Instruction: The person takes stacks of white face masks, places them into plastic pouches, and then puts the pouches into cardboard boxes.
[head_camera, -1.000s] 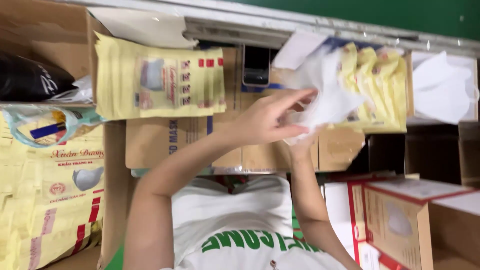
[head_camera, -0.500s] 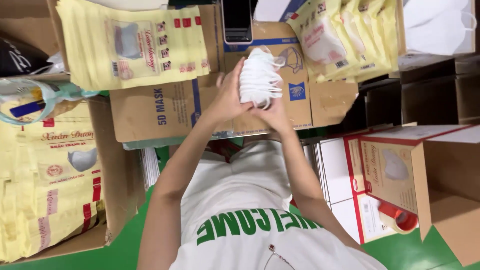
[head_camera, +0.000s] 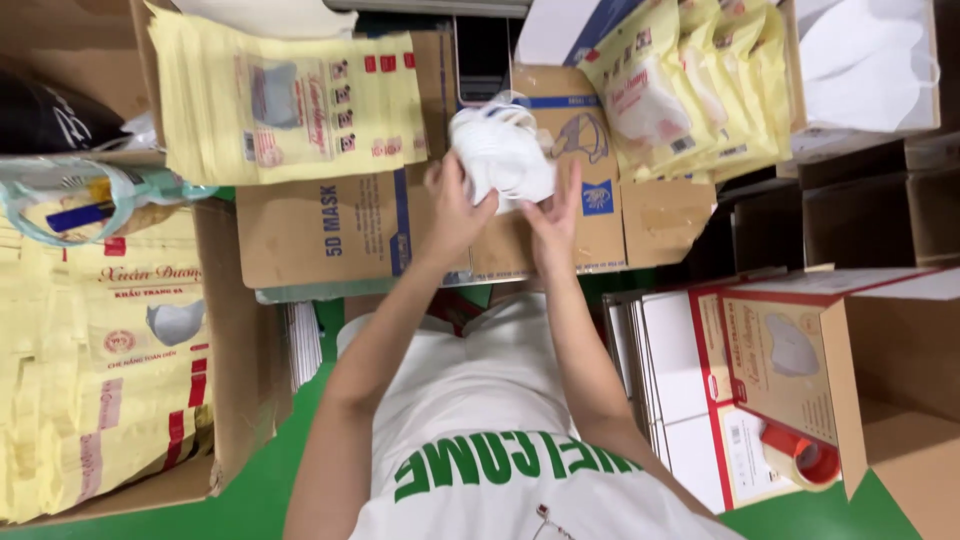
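Observation:
A stack of white face masks (head_camera: 500, 155) is held between both hands above a flat brown cardboard box (head_camera: 330, 235). My left hand (head_camera: 452, 208) grips the stack from the left and underneath. My right hand (head_camera: 556, 212) presses against its right side with the fingers pointing up. Both forearms reach forward from my white shirt with green letters (head_camera: 480, 450).
A pile of empty yellow printed bags (head_camera: 290, 100) lies at the upper left, with more in a box (head_camera: 90, 350) on the left. Filled yellow packs (head_camera: 690, 90), loose white masks (head_camera: 860, 60), a phone (head_camera: 483, 55), printed cartons (head_camera: 770, 360) and a red tape roll (head_camera: 800, 455) surround me.
Both hands brought the white masks from the upper right toward the middle and gathered them into a tight stack. The view swung down and to the right.

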